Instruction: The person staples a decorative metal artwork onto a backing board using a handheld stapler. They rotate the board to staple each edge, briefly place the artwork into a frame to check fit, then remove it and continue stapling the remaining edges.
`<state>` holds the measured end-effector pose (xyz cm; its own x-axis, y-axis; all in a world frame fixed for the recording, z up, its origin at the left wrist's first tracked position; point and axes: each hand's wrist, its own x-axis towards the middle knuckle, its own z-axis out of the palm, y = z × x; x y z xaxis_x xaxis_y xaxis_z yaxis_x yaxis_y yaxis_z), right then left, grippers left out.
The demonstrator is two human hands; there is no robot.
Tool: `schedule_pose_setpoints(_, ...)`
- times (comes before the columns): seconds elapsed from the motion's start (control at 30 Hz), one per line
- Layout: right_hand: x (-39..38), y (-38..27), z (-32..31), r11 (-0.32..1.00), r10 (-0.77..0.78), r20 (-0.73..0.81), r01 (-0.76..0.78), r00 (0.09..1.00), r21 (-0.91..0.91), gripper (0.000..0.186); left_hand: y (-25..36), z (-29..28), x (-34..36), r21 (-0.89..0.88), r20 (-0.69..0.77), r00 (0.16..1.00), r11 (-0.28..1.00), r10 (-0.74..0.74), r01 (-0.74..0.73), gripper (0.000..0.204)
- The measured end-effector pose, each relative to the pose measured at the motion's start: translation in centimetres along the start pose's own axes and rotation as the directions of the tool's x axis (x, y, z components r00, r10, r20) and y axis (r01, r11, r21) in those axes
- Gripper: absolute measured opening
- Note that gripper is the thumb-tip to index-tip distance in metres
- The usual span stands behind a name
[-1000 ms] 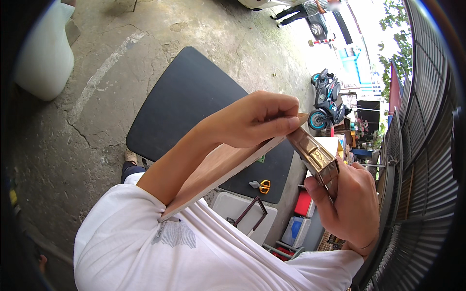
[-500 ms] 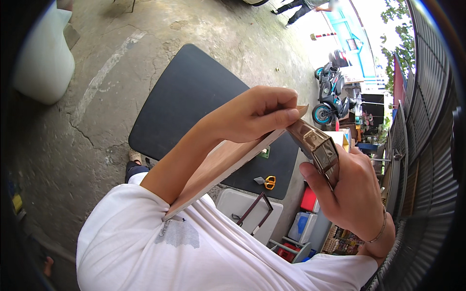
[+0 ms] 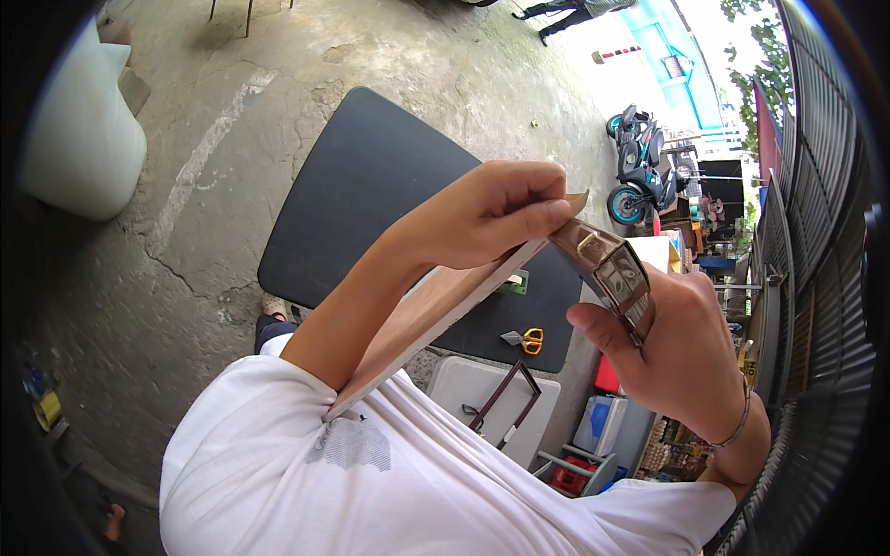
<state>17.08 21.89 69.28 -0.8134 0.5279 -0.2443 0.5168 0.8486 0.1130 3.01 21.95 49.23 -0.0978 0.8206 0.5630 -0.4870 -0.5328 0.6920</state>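
Observation:
A thin wooden board [image 3: 450, 308] with a pale edge slants from my chest up to my left hand [image 3: 496, 211]. That hand is closed at the board's far end, thumb against bent fingers, and a small brown flap [image 3: 578, 200] sticks out past the thumb. My right hand [image 3: 688, 357] is wrapped round a glossy brown roll of packing tape [image 3: 614, 271], thumb on the near side. The roll sits right against the board's end. Beneath, on a black table [image 3: 371, 185], lie orange-handled scissors [image 3: 528, 341] and a green item [image 3: 515, 282], partly hidden by the board.
Near the table's front edge stands a white stool-like surface [image 3: 454, 375] bearing a dark rectangular frame [image 3: 508, 400]. Bins [image 3: 601, 422] and shelves are at the right. A motorbike [image 3: 640, 167] and a person [image 3: 575, 14] are farther off. A white sack-like bulk [image 3: 88, 139] stands left.
Both hands keep their hold, with the roll and board almost unmoved between them. The view has shifted slightly, so the table and scissors appear a little farther right.

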Motion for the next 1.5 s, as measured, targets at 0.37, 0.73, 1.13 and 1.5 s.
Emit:
schedule_pose_setpoints(0.37,0.7,0.6,0.3,1.0,-0.009,0.023,0.008,1.0,0.016,0.055,-0.3,-0.4,0.0,-0.001,-0.016,0.999,0.999,-0.04,0.04,0.021)
schedule_pose_setpoints(0.73,-1.5,3.8,1.3,0.884,0.09,-0.262,0.044,0.961,0.466,0.039,2.1,-2.4,-1.3,0.05,-0.041,0.998,0.998,-0.042,0.044,0.025)
schedule_pose_setpoints(1.13,4.6,9.6,46.3,0.62,0.435,0.048,-0.337,0.899,0.709,0.046,4.3,-1.0,-0.8,0.285,-0.088,0.993,0.953,-0.077,0.099,0.029)
schedule_pose_setpoints(1.5,4.8,6.5,59.4,0.83,0.526,-0.084,-0.49,0.846,0.265,0.035,2.8,3.2,0.0,0.627,0.136,0.989,0.779,-0.062,-0.037,0.067)
